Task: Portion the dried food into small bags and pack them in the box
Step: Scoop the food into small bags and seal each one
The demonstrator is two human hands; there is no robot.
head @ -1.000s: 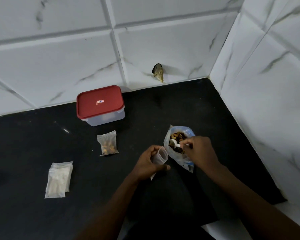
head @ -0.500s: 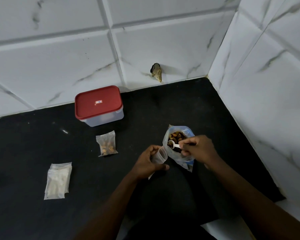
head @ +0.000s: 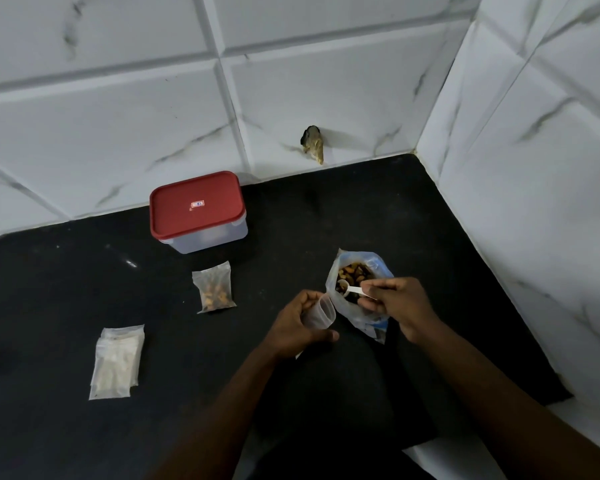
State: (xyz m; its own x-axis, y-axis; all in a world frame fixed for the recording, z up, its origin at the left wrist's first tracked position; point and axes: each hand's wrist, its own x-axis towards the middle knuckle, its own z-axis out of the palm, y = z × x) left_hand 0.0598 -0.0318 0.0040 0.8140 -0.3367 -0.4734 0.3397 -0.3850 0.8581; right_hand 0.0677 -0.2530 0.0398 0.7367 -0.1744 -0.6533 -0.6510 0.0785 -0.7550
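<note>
Two bare hands work at an open bag (head: 369, 318) of dried food (head: 355, 271) standing on a black counter (head: 49, 289). The right hand (head: 399, 303) pinches the handle of a small white spoon (head: 351, 290), fingers curled on it, with the bowl dipped into the bag's mouth among brown and orange pieces. Just left of the food bag, the left hand (head: 298, 327) grips a small clear bag (head: 321, 311), fingers and thumb wrapped round it, its open mouth held close against the food bag's side. Farther left of the food bag, a filled small bag (head: 215, 287) lies flat on the counter. Well to the left of the food bag and nearer the person lies a stack of empty small bags (head: 116, 362). Behind and to the left of the food bag stands a clear box (head: 210, 239) with its red lid (head: 196, 204) on, close to a white marbled tile wall (head: 118, 116). Directly behind the food bag, a small brownish object (head: 314, 143), too unclear to identify, sits at the foot of the wall.
</note>
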